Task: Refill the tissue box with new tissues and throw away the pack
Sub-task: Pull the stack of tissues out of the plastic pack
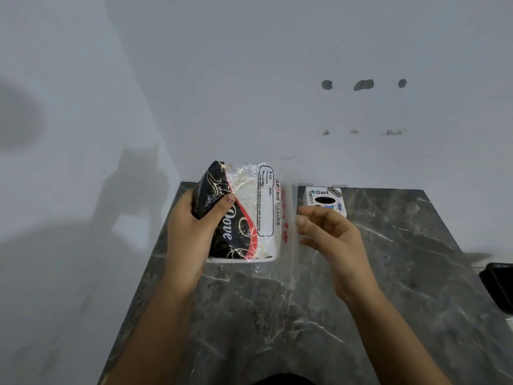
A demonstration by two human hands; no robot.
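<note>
Against a bare pale wall marked by a few dark holes, a grey marbled worktop (277, 315) fills the lower half of the head view, with a dark object (499, 284) cut off at its right edge. Above the worktop's middle a person holds up the tissue pack (249, 218), a plastic-wrapped block printed black, red and white and lettered "BIG TISSUES"; its lower end sits close to the stone, though whether it touches cannot be told. The left hand (191, 232) has its grip clamped on the pack's black end, thumb pressed across the front, the film creasing under it. The right hand (330, 240) hovers just beside the pack's clear, loose plastic edge, its grip apart, fingers curled and holding nothing that can be made out. Behind that hand, near the wall, stands the tissue box (326, 200), small and white, covered in stickers, its dark oval slot facing up. The pack looks light and soft, likely to give wherever it is squeezed, and its glossy wrapper is probably slippery, so the firm block of tissues is the safer place to hold, while the slack transparent flap at the right seems the natural place to pinch and open it.
</note>
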